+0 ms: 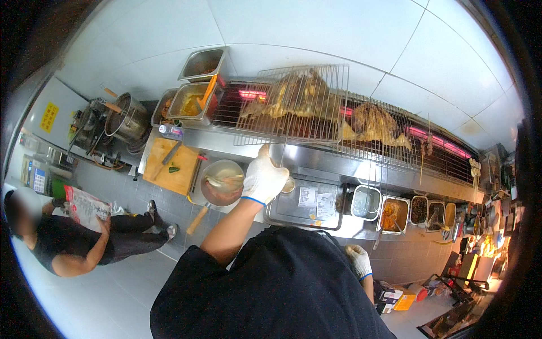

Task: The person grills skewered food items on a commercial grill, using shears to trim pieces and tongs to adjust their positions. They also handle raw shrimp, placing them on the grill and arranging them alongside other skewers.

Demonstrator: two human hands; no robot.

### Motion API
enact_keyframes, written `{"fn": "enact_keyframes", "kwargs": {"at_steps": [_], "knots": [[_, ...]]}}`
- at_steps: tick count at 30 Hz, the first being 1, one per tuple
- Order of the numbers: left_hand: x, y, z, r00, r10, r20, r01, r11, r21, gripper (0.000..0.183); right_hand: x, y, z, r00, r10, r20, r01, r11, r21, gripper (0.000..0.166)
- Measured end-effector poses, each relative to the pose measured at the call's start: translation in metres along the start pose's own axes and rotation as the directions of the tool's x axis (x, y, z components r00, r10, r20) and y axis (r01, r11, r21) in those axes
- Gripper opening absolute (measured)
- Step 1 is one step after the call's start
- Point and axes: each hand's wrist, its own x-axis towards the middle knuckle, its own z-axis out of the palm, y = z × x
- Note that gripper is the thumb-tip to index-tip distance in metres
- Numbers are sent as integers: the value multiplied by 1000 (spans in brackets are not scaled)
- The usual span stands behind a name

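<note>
My left hand [266, 177], in a white knitted glove with a blue cuff, grips the wire handle of a grilling basket [311, 70]. Flat pieces of browned meat [296, 95] are clamped inside it, above an electric grill [228, 104] with glowing red elements. Beside it, a second wire basket [408, 159] with browned meat [374, 123] lies on the grill. My right hand [359, 260], gloved too, hangs low by my body at the counter's front. Its fingers look curled, and whether they hold anything is hidden.
A saucepan [222, 203], wooden cutting board [165, 182] with a knife [171, 153], and black tray [275, 209] with printed slips line the counter. Steel seasoning containers [394, 202] stand rightward. Skewers [421, 161] rest on the grill. Another person [76, 237] holds a package [87, 207] at left.
</note>
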Motion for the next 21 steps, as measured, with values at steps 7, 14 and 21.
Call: {"fn": "enact_keyframes", "kwargs": {"at_steps": [7,14,21], "knots": [[51,-67,65,990,58,-125,-25,966,257,76,11,36,-36,1000,3,-12,-5,981,-194,28],[44,-48,39,992,-84,-94,105,965,239,64,-6,40,-47,997,12,-79,-59,769,-637,26],[44,-25,-14,998,-34,61,24,988,151,58,0,8,-78,980,127,-152,-138,988,-63,14]]}}
